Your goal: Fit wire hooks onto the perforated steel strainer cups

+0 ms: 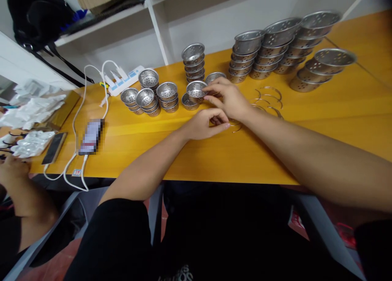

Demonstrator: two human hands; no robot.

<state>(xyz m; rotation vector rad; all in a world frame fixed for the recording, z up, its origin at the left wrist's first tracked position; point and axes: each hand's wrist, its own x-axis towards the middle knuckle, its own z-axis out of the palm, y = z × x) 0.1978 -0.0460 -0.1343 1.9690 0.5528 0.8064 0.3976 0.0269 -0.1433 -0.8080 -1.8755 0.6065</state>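
Observation:
My right hand [228, 95] reaches over the table with fingers and thumb pinching the rim of a small perforated metal cup [196, 94]. This cup is slightly raised and overlaps another perforated cup [189, 103] just below it. Nearer to me, my left hand [206, 123] hovers with loosely curled fingers and the thumb apart from them; nothing shows in it. Part of one more metal cup [215, 76] appears behind my right hand. Thin curved metal wires [269, 99] lie right of my hands, and one short wire [235, 128] is by my left thumb.
Short stacks of small perforated cups [148, 99] stand to the left, with a taller stack [194, 62] behind. Bigger stacks [278, 40] line the back right. A power strip [127, 81], a charging phone [91, 137] and white cables lie left. Another person's arm [27, 199] is at far left.

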